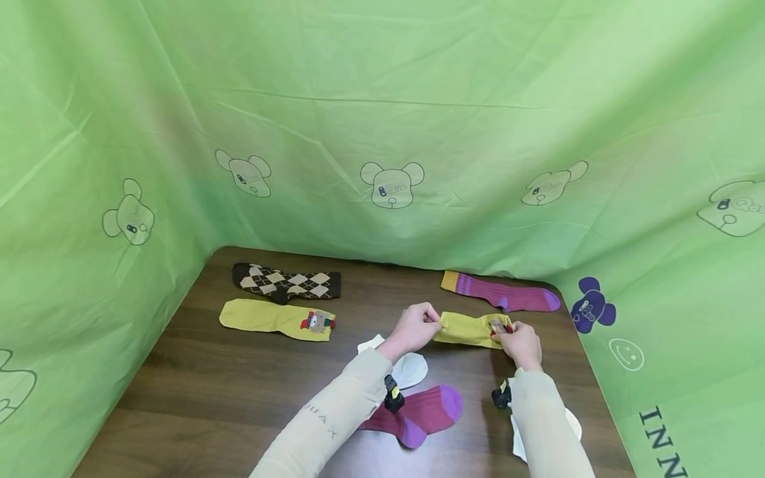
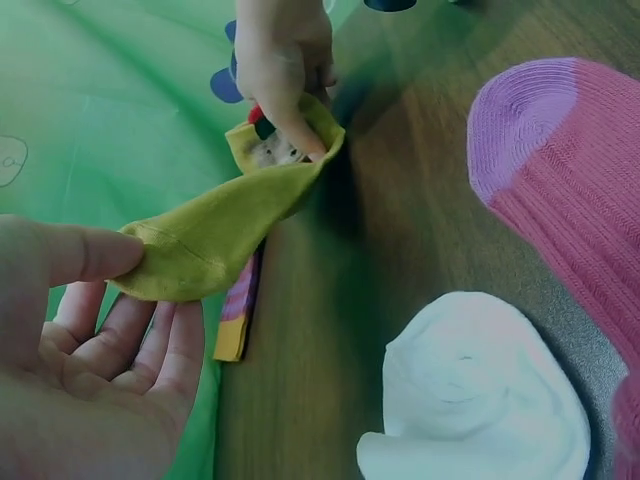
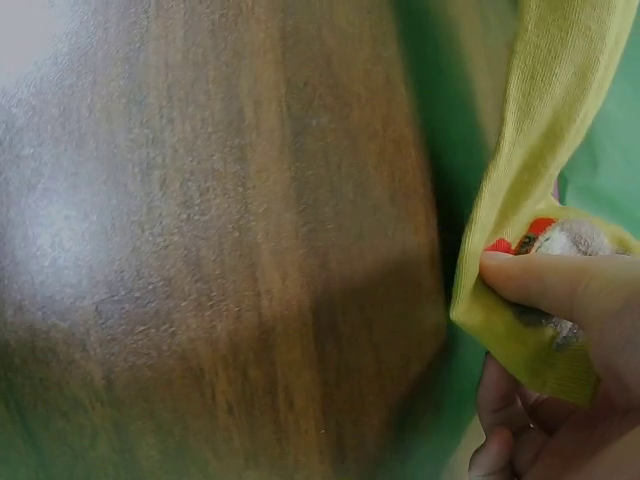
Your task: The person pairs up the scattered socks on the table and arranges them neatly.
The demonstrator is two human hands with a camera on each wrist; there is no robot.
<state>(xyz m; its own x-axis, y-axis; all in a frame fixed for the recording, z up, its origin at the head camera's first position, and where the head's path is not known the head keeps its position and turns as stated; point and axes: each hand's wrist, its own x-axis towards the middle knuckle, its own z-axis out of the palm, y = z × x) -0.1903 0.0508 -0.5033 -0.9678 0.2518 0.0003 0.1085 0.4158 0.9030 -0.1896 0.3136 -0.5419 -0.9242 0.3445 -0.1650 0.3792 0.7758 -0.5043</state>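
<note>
A yellow sock (image 1: 467, 329) with a bear patch near its cuff is stretched between both hands above the table. My left hand (image 1: 415, 328) pinches its toe end between thumb and fingers, as the left wrist view shows at close range. At the cuff, my right hand (image 1: 521, 344) grips the fabric, thumb over the bear patch (image 3: 575, 245). A matching yellow sock (image 1: 263, 317) lies flat at the left of the table, its patch facing right. Behind the held sock lies a purple-red ribbed sock (image 1: 496, 292) with an orange cuff.
A brown argyle sock (image 1: 299, 282) lies at the back left of the wooden table (image 1: 197, 385). Nearer, under the left forearm, are a white sock (image 1: 410, 370) and another purple-red sock (image 1: 433, 408). White fabric (image 1: 572, 423) shows beside the right sleeve. Green curtain (image 1: 382, 133) surrounds the table.
</note>
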